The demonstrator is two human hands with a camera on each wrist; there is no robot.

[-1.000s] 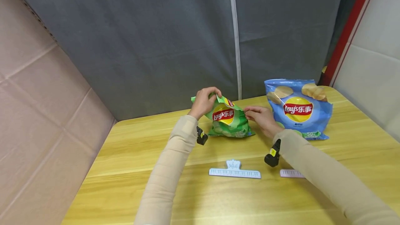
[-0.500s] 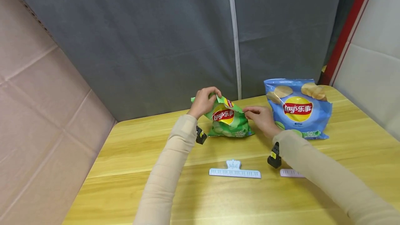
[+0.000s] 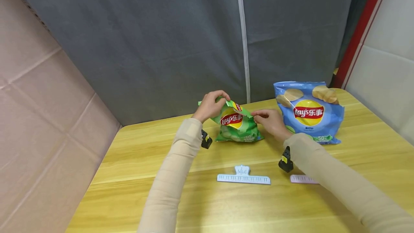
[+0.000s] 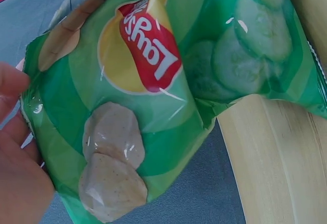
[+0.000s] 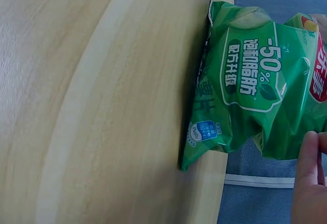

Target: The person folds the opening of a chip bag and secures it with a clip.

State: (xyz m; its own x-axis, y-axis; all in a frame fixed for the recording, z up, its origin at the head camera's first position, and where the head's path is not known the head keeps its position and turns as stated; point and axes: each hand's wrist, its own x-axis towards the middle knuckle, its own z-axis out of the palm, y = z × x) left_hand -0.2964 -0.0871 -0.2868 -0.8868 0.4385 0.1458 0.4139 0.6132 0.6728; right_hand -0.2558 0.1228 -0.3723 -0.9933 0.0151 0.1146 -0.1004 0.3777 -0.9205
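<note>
A green Lay's chip bag (image 3: 237, 128) stands on the wooden table near its back edge, its top folded over towards the front. My left hand (image 3: 210, 108) grips the upper left of the bag; in the left wrist view its fingers (image 4: 13, 81) lie at the bag's edge. At the bag's upper right corner, my right hand (image 3: 271, 122) pinches the folded edge between thumb and fingers. In front lies a pale blue sealing clip (image 3: 243, 179) with a piano-key pattern. A pink clip (image 3: 303, 179) lies to its right, partly hidden under my right forearm.
A blue Lay's chip bag (image 3: 310, 118) stands upright on the table (image 3: 129, 179), just right of my right hand. A grey curtain (image 3: 161, 46) hangs behind the table's back edge. Pale coverings stand to the left and right.
The wrists have turned very slightly. Both hands keep their hold on the green chip bag, which stays in place with its top folded.
</note>
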